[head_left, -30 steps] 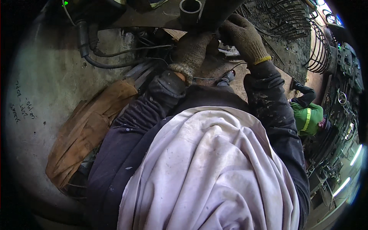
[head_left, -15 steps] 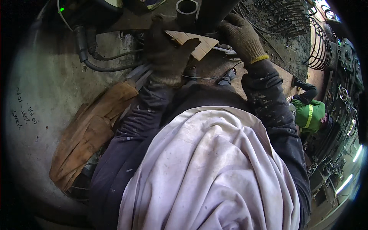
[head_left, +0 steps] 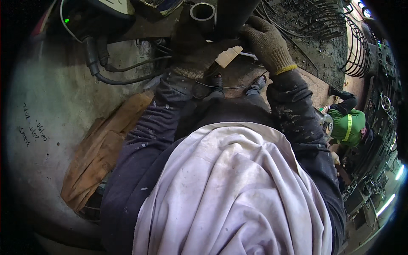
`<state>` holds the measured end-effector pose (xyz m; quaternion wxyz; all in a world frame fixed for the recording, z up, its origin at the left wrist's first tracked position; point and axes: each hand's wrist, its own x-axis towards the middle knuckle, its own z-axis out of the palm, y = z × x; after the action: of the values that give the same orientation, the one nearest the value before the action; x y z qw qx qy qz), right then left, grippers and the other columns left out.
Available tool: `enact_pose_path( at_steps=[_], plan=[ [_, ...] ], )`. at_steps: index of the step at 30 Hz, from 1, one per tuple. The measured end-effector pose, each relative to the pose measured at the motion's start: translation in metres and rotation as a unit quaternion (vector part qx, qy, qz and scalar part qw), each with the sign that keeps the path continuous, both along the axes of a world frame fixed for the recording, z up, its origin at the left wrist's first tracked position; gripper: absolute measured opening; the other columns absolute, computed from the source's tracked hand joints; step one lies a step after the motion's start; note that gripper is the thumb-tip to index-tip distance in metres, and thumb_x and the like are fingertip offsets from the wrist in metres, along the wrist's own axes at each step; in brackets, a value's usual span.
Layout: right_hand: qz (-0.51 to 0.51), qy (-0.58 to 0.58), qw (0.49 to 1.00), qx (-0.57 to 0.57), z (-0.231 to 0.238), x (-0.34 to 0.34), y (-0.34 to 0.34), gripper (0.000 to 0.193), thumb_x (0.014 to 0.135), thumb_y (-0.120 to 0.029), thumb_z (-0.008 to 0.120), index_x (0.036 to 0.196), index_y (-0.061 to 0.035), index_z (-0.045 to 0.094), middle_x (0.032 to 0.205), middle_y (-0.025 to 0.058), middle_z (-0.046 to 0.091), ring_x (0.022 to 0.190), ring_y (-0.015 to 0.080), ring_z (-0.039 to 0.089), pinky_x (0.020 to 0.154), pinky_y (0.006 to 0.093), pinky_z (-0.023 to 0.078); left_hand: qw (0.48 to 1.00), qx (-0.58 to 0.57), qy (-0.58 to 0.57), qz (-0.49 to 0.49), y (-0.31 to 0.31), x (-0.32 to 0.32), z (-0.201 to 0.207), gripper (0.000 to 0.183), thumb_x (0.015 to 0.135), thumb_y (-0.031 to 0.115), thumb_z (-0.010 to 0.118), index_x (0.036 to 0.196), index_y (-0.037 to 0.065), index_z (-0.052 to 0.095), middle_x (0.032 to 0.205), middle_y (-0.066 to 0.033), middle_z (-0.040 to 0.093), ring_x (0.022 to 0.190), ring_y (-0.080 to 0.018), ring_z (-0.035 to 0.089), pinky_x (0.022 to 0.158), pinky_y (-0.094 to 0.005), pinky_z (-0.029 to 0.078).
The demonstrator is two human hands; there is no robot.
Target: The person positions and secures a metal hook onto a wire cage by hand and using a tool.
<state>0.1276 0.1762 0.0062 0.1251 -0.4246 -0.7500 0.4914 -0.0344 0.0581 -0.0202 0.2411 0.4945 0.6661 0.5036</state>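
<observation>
My right hand point(head_left: 268, 46), in a knitted glove with a yellow cuff, has its fingers curled against the lower side of a thick dark cylinder point(head_left: 236, 17). My left hand point(head_left: 189, 49) wears a dark, dirty glove and sits left of the cylinder. Its thumb stretches right below the cylinder's lower end, and its fingers point up, apart from the thumb. Between those fingers and the cylinder stands a short metal pipe point(head_left: 202, 12) with an open round end. Whether the left hand touches the pipe is too dark to see. Under the left thumb shows a cardboard piece point(head_left: 229, 56).
A machine with a green light point(head_left: 95, 19) and thick cables point(head_left: 121, 80) is at the upper left. Brown cloth point(head_left: 110, 148) hangs beside a grey wall point(head_left: 46, 148). Curved metal rods point(head_left: 355, 53) lie at the upper right. A person in green point(head_left: 348, 125) bends over at the right.
My left hand has moved up and right, its thumb now beneath the dark cylinder and covering more of the cardboard. The right hand stays at the cylinder. The whole view has shifted slightly.
</observation>
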Motion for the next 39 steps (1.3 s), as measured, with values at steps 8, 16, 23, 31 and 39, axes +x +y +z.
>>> enact_pose_path(
  at_steps=[8,16,23,31,39],
  plan=[
    [-0.214,0.5,0.836,-0.073,-0.026,-0.031,-0.042,0.064,0.102,-0.05,0.044,0.144,-0.0011,0.042,0.134,0.015,0.056,0.118,0.0233,0.057,0.098,0.0353,0.047,0.996,-0.05,0.065,0.029,0.003,0.01,0.025,0.088,0.065,0.029,0.091,0.133,0.0,0.043,0.118,-0.0147,0.065,0.107,-0.0277,0.066,0.091,-0.0385,0.054],
    [-0.127,0.451,0.862,-0.196,-0.013,-0.043,-0.044,0.09,0.096,-0.073,0.021,0.155,-0.0049,0.021,0.154,0.016,0.034,0.139,0.0269,0.038,0.112,0.0399,0.034,0.996,-0.054,-0.023,0.071,0.001,0.014,0.039,0.085,0.066,0.027,0.091,0.133,0.001,0.045,0.121,-0.0154,0.064,0.109,-0.0282,0.065,0.095,-0.0376,0.053],
    [-0.083,0.41,0.895,-0.155,-0.031,-0.038,-0.027,0.062,0.102,-0.048,0.038,0.148,-0.0065,0.038,0.148,0.0136,0.045,0.137,0.0212,0.041,0.111,0.0374,0.037,0.998,-0.049,0.032,0.029,-0.007,0.008,-0.014,0.081,0.069,0.035,0.087,0.135,0.007,0.05,0.129,-0.017,0.057,0.117,-0.0336,0.058,0.101,-0.0436,0.047],
    [0.011,0.406,0.886,-0.223,-0.009,-0.025,-0.012,0.071,0.097,-0.053,0.048,0.152,-0.01,0.032,0.153,0.0159,0.038,0.14,0.0322,0.038,0.113,0.0433,0.034,0.994,-0.062,0.078,0.044,-0.002,0.011,-0.007,0.08,0.071,0.033,0.087,0.136,0.005,0.049,0.133,-0.0177,0.055,0.121,-0.0316,0.056,0.103,-0.0425,0.046],
    [-0.115,0.487,0.855,-0.137,-0.018,-0.039,-0.022,0.085,0.096,-0.072,0.024,0.155,-0.0101,0.024,0.154,0.0143,0.034,0.139,0.0302,0.038,0.113,0.0435,0.035,0.991,-0.12,0.002,0.055,0.005,0.01,0.029,0.076,0.073,0.027,0.086,0.135,0.003,0.048,0.135,-0.0178,0.054,0.123,-0.0294,0.055,0.103,-0.04,0.047]
  ],
)
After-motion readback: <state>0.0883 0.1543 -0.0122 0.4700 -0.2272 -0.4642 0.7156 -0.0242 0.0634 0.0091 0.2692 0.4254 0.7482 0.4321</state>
